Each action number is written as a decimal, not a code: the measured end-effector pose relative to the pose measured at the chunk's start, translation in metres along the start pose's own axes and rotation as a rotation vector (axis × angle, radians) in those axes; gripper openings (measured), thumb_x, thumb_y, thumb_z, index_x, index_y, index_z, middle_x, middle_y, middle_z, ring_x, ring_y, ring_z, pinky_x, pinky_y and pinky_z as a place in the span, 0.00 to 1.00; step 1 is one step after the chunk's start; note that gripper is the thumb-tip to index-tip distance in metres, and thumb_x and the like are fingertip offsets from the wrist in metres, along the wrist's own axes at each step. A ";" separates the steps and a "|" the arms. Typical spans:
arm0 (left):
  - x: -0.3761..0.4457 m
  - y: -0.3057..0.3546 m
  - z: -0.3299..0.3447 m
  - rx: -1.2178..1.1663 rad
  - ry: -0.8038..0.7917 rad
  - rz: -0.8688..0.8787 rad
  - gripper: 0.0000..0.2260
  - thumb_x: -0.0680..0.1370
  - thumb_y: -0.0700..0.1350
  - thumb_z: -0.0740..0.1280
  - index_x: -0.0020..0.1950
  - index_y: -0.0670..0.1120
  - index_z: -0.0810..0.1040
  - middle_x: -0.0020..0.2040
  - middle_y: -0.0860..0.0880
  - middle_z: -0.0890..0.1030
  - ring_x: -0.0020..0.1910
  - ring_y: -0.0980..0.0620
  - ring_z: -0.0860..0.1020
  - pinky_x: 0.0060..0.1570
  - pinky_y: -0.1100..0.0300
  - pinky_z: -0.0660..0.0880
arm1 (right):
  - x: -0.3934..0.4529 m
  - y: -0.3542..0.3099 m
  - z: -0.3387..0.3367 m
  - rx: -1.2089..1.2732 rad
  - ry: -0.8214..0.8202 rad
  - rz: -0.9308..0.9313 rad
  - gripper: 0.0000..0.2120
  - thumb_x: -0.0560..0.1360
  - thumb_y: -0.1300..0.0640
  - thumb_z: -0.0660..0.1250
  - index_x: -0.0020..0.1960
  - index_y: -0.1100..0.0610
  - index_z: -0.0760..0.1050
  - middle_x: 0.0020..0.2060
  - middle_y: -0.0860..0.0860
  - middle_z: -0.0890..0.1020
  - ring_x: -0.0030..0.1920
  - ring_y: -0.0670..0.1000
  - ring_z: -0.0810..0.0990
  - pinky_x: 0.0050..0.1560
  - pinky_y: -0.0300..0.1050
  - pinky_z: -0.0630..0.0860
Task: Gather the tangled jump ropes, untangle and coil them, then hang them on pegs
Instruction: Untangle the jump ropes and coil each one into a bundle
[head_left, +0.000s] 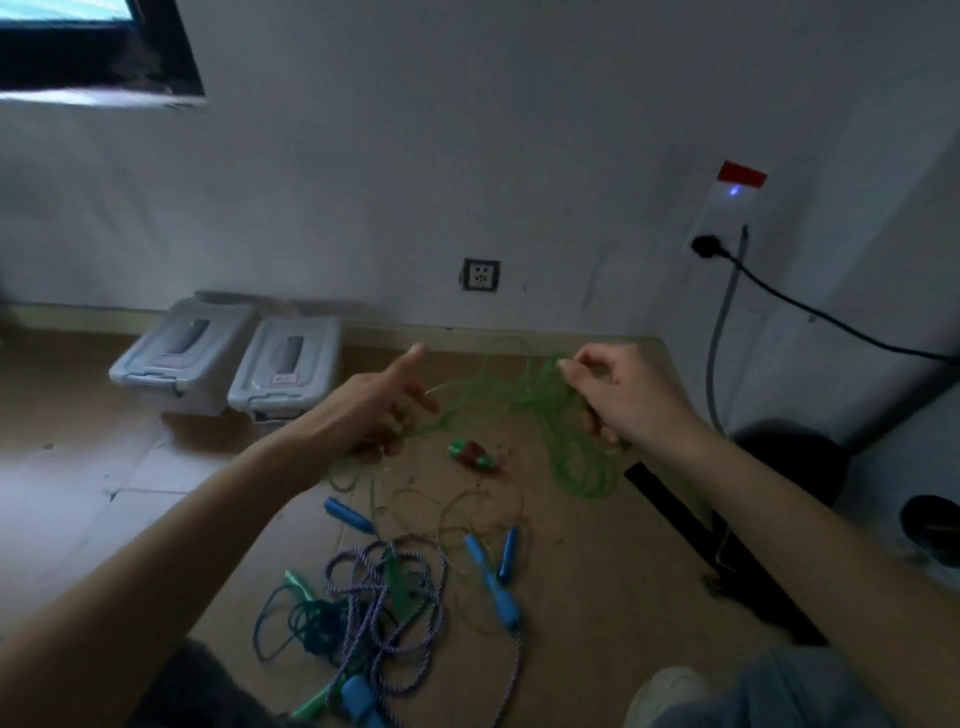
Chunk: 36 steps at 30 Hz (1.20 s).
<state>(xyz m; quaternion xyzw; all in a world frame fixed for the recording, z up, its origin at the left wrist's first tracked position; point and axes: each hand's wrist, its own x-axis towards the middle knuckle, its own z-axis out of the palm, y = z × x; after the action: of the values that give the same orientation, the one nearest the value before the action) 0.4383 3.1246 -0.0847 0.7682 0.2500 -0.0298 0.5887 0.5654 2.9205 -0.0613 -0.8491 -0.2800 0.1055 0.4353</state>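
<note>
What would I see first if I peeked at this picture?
First, the bright green rope stretched in the air between the left hand and the right hand, whose fingers pinch it. Next, the purple-and-white rope lying tangled on the brown floor below, with blue handles beside it. Two grey lidded boxes sit by the wall on the left.

no readable text, pinkish labels on storage bins (283, 379) too blurred to read

Rope bundle (561, 415) between hands; rope tangle (384, 608) on floor nearer; bins (228, 358) behind-left, against wall.
</note>
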 end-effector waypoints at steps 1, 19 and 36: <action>-0.002 0.000 0.005 0.050 -0.045 0.002 0.27 0.61 0.73 0.55 0.44 0.56 0.80 0.48 0.49 0.80 0.38 0.54 0.80 0.37 0.59 0.77 | -0.003 -0.001 0.002 0.007 -0.008 -0.009 0.13 0.79 0.53 0.60 0.39 0.58 0.73 0.19 0.50 0.73 0.14 0.43 0.65 0.17 0.33 0.60; -0.003 -0.007 0.016 0.293 0.252 0.303 0.06 0.70 0.40 0.72 0.43 0.48 0.76 0.43 0.49 0.81 0.38 0.56 0.80 0.38 0.64 0.78 | -0.010 0.004 0.011 0.116 0.028 0.035 0.16 0.80 0.56 0.57 0.36 0.59 0.71 0.18 0.49 0.71 0.14 0.42 0.63 0.17 0.31 0.58; -0.024 0.012 0.025 -0.185 -0.156 0.148 0.06 0.64 0.46 0.70 0.37 0.47 0.84 0.39 0.48 0.85 0.38 0.56 0.82 0.37 0.69 0.77 | -0.027 -0.008 0.023 0.084 -0.150 -0.328 0.02 0.71 0.58 0.70 0.40 0.52 0.79 0.29 0.44 0.81 0.32 0.40 0.79 0.32 0.29 0.72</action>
<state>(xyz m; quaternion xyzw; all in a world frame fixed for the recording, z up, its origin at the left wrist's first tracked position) 0.4283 3.0907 -0.0740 0.7224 0.1477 -0.0225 0.6751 0.5303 2.9249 -0.0702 -0.7629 -0.4417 0.1078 0.4597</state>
